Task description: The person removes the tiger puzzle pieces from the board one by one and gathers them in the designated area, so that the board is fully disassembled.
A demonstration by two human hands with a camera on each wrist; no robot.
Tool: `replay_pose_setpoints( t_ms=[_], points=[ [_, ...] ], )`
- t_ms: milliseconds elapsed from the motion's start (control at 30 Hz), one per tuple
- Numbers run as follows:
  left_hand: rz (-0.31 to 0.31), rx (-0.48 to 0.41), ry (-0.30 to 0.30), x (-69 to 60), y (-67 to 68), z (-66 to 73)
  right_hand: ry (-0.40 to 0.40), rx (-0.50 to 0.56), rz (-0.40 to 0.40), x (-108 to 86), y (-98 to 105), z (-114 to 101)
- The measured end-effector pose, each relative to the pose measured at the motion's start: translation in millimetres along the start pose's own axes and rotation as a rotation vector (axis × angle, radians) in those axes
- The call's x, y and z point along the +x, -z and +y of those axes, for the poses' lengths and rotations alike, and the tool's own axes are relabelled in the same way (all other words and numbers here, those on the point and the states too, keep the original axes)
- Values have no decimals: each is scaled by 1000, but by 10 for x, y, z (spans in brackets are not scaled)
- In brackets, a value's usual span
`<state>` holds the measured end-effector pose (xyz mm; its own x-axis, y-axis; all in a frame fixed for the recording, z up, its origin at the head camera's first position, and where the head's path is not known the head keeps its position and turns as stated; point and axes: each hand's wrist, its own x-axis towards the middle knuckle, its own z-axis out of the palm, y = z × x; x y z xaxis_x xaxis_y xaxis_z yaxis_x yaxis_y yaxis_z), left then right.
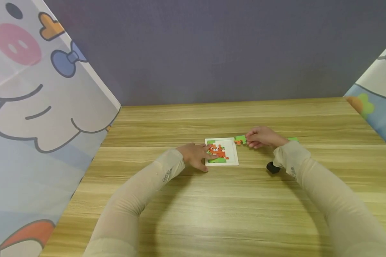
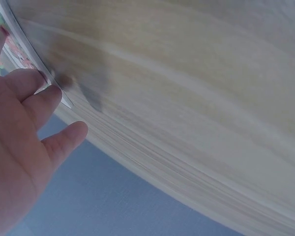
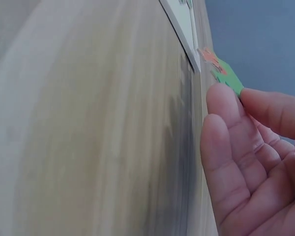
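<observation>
A white-framed jigsaw puzzle [image 1: 231,163] lies flat on the table, with an orange tiger face and green pieces filling its left and lower parts. My left hand [image 1: 195,155] rests on the puzzle's left edge, fingers spread over the frame and the pieces; in the left wrist view its fingertips touch the rim. Just off the frame's upper right corner, my right hand [image 1: 263,137] pinches a green and orange puzzle piece [image 1: 240,139] between thumb and fingers. The right wrist view shows this piece held above the tabletop.
Another green piece [image 1: 292,139] lies partly hidden behind the right wrist. A black object [image 1: 272,167] shows beneath the right sleeve, its kind unclear. The wooden table [image 1: 167,125] meets a dark grey panel [image 1: 212,53] at the back. Cartoon-printed cloths stand at both sides.
</observation>
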<state>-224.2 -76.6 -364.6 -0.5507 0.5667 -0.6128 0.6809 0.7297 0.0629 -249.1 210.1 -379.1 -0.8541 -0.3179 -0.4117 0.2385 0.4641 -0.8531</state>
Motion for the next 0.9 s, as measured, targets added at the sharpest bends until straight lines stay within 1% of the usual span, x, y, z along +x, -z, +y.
replay_pose_setpoints(
  t_ms=[167, 400, 633, 900],
  points=[
    [-10, 1, -1, 8, -1, -4, 4, 6, 7, -46, 75, 69],
    [-5, -3, -4, 12, 5, -9, 14, 10, 17, -116, 190, 164],
    [-7, -2, -27, 10, 4, -24, 6, -5, 21, -173, 336, 279],
    [-4, -32, -31, 13, 14, -41, 2, 33, 37, -252, 467, 380]
  ],
)
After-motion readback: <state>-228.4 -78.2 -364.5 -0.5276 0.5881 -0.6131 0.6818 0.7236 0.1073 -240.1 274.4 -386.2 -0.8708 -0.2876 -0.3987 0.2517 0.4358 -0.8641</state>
